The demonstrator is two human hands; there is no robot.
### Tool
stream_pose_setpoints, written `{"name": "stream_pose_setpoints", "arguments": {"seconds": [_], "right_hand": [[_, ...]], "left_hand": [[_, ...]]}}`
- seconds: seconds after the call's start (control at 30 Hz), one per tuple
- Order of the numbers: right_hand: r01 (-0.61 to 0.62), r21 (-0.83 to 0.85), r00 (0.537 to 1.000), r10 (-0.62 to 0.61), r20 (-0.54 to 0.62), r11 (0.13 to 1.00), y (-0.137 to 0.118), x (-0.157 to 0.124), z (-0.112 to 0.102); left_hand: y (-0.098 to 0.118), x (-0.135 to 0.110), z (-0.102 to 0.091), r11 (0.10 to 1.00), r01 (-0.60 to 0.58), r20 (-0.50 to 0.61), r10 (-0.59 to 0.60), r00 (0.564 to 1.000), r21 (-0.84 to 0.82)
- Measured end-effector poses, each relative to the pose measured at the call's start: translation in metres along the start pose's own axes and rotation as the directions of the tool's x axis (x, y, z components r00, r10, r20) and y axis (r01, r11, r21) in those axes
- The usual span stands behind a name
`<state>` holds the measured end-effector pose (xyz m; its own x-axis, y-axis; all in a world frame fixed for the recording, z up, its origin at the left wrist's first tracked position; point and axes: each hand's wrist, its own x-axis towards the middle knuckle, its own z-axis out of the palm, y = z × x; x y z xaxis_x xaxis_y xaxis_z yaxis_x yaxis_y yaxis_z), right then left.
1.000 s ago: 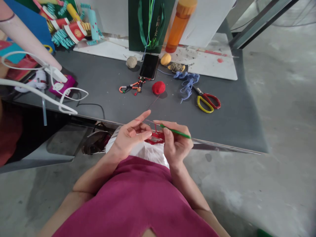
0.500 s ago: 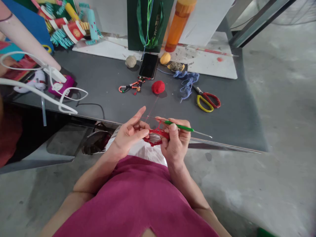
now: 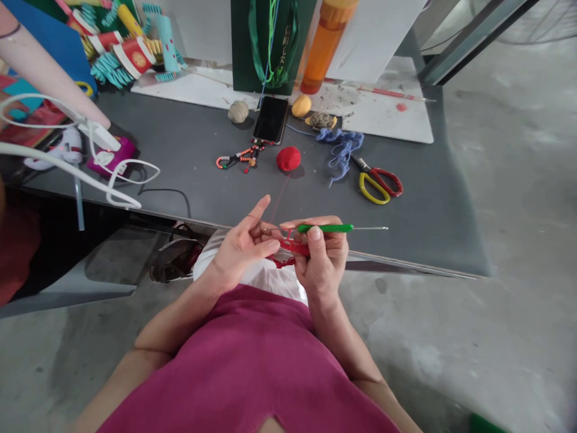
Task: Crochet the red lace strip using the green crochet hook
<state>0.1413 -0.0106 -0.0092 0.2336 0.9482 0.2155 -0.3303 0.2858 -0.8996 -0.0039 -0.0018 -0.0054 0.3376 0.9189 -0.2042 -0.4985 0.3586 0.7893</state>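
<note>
Red crochet work (image 3: 295, 247) is stretched between my two hands above my lap. My left hand (image 3: 238, 246) pinches its left side between thumb and fingers, with the index finger raised. Between thumb and fingers, my right hand (image 3: 325, 255) grips a green-handled crochet hook (image 3: 331, 228), and its lower fingers are at the right side of the work. The hook's left tip lies close to my left fingers; its thin metal other end points right. A thin red strand runs up from my hands to a red yarn ball (image 3: 288, 159) on the table.
On the grey table (image 3: 202, 132) lie a phone (image 3: 271, 119) with a beaded strap, scissors (image 3: 381, 185), blue yarn (image 3: 342, 150) and small yarn balls. An orange bottle (image 3: 328, 48) and green bag (image 3: 243, 54) stand behind. White cables (image 3: 90, 171) and another person's arm (image 3: 54, 72) are left.
The hook has turned from a slant to nearly level, its left tip dropping towards my left fingers. My left hand has shifted slightly right, its thumb now further over the red work.
</note>
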Motion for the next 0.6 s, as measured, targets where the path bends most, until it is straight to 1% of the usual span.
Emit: {"name": "stream_pose_setpoints", "arguments": {"seconds": [0.23, 0.43, 0.6], "right_hand": [[0.024, -0.02, 0.999, -0.025, -0.021, 1.0, 0.003, 0.0013, -0.0003], [0.055, 0.06, 0.997, -0.058, 0.045, 0.997, -0.0013, 0.0038, -0.0032], [0.024, 0.059, 0.993, -0.03, 0.117, 0.998, -0.0054, 0.0043, -0.008]], "left_hand": [[-0.0001, -0.0002, 0.001, 0.999, 0.039, -0.002, -0.039, 0.999, -0.034], [0.0039, -0.0005, 0.0004, 1.0, -0.002, -0.019, 0.001, 1.0, -0.015], [0.0064, -0.0012, 0.0014, 1.0, -0.001, -0.033, 0.001, 0.999, 0.012]]}}
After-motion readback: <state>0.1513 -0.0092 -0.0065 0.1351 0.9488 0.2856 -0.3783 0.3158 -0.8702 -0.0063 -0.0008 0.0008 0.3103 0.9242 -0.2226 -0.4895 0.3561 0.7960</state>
